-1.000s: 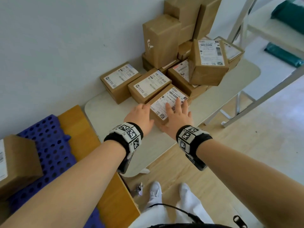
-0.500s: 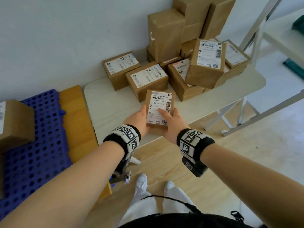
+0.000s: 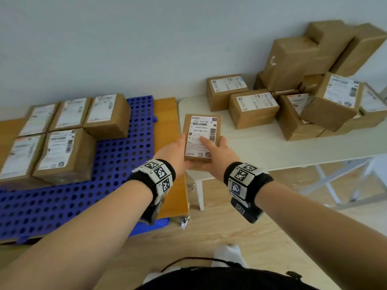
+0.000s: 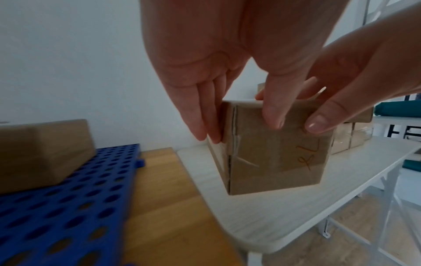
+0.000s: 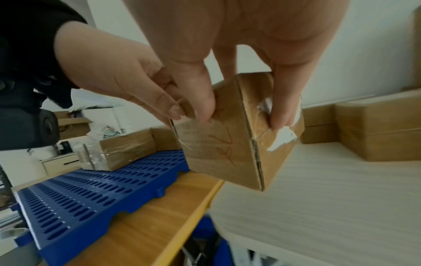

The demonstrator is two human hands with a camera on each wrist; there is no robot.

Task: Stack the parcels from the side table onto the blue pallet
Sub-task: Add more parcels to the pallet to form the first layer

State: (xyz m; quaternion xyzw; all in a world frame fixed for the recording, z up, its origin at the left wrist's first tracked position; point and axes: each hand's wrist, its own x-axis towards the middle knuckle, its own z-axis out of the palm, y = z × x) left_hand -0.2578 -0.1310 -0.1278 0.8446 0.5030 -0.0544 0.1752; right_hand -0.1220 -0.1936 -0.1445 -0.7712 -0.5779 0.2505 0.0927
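Gripping labelled parcel (image 3: 201, 139) — hands (image 3: 178, 151) either side, "190A A161-BB" printed

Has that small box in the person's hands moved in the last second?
Yes. The small box was lying beside the other parcels on the white side table; now both hands hold it lifted at the table's left end, nearer the blue pallet.

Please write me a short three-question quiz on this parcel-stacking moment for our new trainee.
1. True or false: the held parcel rests flat on the side table.
2. How many parcels already sit on the blue pallet: A three, B five, C eight?
3. Which hands grip the held parcel?

Key:
1. False; it is lifted clear of the tabletop.
2. B.
3. Both: left hand and right hand, one on each side.
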